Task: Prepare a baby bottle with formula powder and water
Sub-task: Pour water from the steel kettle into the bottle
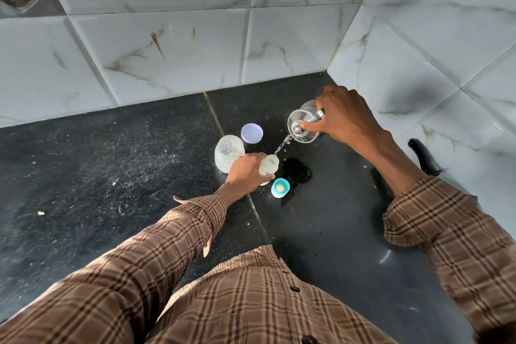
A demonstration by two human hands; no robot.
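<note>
Water pour into the baby bottle (269,165)

The left hand (245,170) wraps its fingers around the bottle, upright on the dark counter (111,176). The right hand (346,117) grips the tilted steel kettle (303,126) above and behind the bottle, thumb on the lid. The bottle is likely light, smooth plastic, slippery when wet; grip mid-body. The teal cap (280,188) lies just in front of the bottle, and the powder jar (229,152) stands just behind the left hand.

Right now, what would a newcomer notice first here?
A thin stream of water falls from the steel kettle that the right hand tilts into the bottle held by the left hand. A puddle lies right of the bottle on the dark counter.
</note>
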